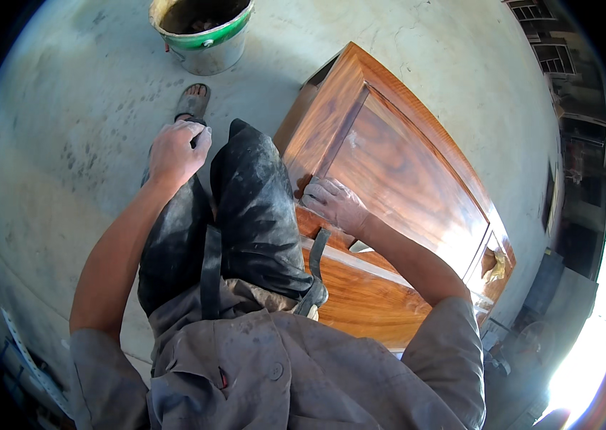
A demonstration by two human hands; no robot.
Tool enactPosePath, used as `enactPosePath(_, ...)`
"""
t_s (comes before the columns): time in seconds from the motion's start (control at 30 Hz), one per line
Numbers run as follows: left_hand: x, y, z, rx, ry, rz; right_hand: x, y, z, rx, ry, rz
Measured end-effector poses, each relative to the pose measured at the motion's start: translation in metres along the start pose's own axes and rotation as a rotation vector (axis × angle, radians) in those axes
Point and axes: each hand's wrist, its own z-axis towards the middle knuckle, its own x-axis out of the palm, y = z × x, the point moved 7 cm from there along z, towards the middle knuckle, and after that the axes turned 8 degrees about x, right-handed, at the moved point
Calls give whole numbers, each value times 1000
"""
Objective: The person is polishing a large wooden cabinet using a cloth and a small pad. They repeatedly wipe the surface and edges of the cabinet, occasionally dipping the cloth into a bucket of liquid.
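My left hand (176, 154), dusty with white powder, is closed and rests at my left knee. A bit of something dark shows by its thumb, too little to name. A glossy reddish-brown wooden cabinet (396, 165) with a framed panel lies beside my right leg. Against the near inner corner of its frame presses my right hand (334, 204), powdery too, with fingers curled together. What lies under those fingers is hidden, though a small brownish edge shows beside the fingertips. Pale dust marks the panel near that corner.
A bucket (206, 61) with a green band and dark contents stands ahead on the concrete floor (81, 107). Crumpled yellowish material (493, 265) sits at the cabinet's right end. A pale flat piece (360, 246) lies under my right forearm. Clutter lines the far right.
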Motion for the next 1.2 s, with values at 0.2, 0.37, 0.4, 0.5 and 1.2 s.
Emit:
enactPosePath(0.2,0,1,-4,38,-44,26,-38,-56,36,48,74,-59)
enactPosePath(0.37,0,2,-1,65,-75,-18,-38,-50,35,-18,124,-96)
enactPosePath(0.4,0,-1,0,77,-87,-16,-38,-51,36,-34,131,-110)
enactPosePath(0.5,2,4,-5,95,-103,-18,-43,-54,45,-7,121,-138)
enactPosePath(1.2,2,6,-3,70,-98,-21,-24,-30,28,-85,212,-155)
